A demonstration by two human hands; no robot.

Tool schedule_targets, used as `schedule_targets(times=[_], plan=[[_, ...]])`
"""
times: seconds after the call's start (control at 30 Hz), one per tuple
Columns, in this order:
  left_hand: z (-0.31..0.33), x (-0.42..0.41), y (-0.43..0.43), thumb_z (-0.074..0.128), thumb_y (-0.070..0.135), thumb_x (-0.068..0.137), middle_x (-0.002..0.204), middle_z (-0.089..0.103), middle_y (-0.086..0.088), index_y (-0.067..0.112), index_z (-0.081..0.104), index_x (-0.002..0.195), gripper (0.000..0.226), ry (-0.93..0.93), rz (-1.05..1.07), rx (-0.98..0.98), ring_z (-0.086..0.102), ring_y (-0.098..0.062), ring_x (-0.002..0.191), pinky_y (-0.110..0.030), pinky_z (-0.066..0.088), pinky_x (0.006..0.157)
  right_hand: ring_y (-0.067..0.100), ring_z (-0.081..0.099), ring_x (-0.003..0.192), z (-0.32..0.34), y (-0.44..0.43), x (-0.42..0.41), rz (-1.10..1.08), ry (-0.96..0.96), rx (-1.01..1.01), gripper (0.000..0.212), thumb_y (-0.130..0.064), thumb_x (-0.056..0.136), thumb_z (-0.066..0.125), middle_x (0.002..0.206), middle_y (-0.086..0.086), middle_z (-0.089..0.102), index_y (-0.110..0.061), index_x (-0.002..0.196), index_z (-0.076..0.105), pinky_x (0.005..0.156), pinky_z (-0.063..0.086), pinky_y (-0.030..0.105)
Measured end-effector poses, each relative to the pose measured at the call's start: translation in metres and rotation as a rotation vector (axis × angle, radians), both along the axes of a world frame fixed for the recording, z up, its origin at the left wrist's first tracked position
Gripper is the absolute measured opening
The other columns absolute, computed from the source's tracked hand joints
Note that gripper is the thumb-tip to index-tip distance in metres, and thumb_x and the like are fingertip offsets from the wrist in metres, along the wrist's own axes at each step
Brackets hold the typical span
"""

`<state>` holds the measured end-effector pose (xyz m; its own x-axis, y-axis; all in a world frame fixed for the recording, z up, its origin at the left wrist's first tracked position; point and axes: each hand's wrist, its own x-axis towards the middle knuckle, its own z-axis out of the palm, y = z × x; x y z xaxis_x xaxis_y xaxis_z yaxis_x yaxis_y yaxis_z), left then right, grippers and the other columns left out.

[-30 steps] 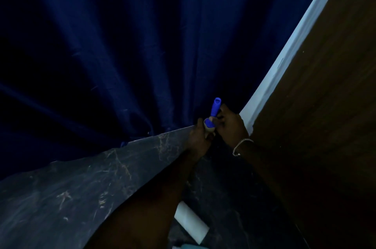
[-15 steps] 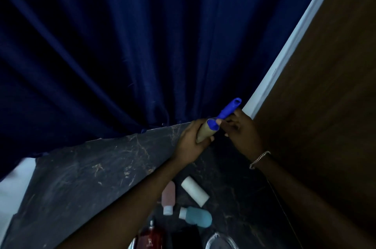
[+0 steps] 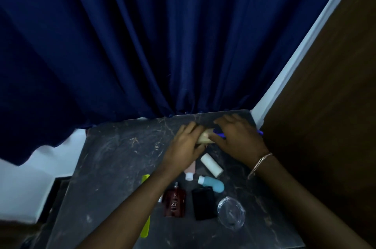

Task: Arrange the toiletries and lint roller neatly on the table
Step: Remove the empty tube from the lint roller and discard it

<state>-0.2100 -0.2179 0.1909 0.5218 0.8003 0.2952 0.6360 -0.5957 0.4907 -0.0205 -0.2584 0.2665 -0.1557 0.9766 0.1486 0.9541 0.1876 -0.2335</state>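
Both hands hold the lint roller [image 3: 205, 139] low over the far right part of the dark marble table [image 3: 114, 159]. My left hand [image 3: 186, 143] grips its beige roll; my right hand [image 3: 238, 139] covers its blue handle, whose tip pokes out on the right. Nearer to me lie a white bottle [image 3: 211, 165], a pink bottle [image 3: 190, 170] partly under my left wrist, a teal bottle [image 3: 212, 183], a dark red perfume bottle [image 3: 175, 202] and a black case [image 3: 204, 204].
A clear glass ashtray [image 3: 231, 215] stands at the near right. A yellow-green comb [image 3: 146, 226] lies under my left forearm. A blue curtain [image 3: 162, 45] hangs behind the table and a brown wooden panel [image 3: 325, 106] borders it on the right.
The lint roller came down from upright in the air to lying flat near the table's far edge, both hands still on it. The view tilted down, revealing more items.
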Motion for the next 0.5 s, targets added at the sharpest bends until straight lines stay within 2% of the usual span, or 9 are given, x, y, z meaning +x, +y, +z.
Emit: schedule_targets(times=[0.1,0.27,0.4,0.5], plan=[[0.014,-0.022,-0.018,0.068,0.029,0.092,0.124,0.056,0.001,0.021,0.058,0.139,0.048,0.053,0.008,0.065,0.049,-0.02,0.106,-0.037,0.052,0.079,0.03,0.069,0.102,-0.009,-0.004,-0.021,0.033,-0.142,-0.169,0.068,-0.077,0.089,0.036,0.116,0.006,0.07,-0.024,0.13,0.049,0.083,0.053,0.04],[0.027,-0.052,-0.039,0.067,0.028,0.092,0.126,0.055,0.004,0.024,0.054,0.143,0.053,0.118,0.035,0.124,0.049,-0.02,0.11,-0.038,0.055,0.082,0.031,0.072,0.089,-0.023,-0.01,-0.05,0.11,-0.174,-0.039,0.074,-0.084,0.085,0.027,0.102,0.007,0.073,-0.025,0.121,0.053,0.07,0.051,0.038],[0.03,-0.1,-0.047,0.068,0.027,0.09,0.128,0.054,0.005,0.029,0.052,0.143,0.055,0.186,0.123,0.129,0.052,-0.021,0.114,-0.042,0.057,0.084,0.025,0.071,0.088,-0.025,-0.019,-0.034,0.099,-0.131,-0.141,0.082,-0.098,0.069,0.025,0.099,-0.001,0.073,-0.034,0.111,0.057,0.074,0.052,0.035],[0.025,-0.141,-0.054,0.074,0.026,0.089,0.129,0.056,0.003,0.026,0.057,0.14,0.053,0.179,0.233,0.087,0.054,-0.023,0.115,-0.045,0.057,0.086,0.025,0.07,0.096,-0.031,-0.029,-0.022,0.069,-0.129,-0.172,0.079,-0.096,0.07,0.026,0.102,-0.002,0.073,-0.034,0.11,0.056,0.079,0.055,0.037]])
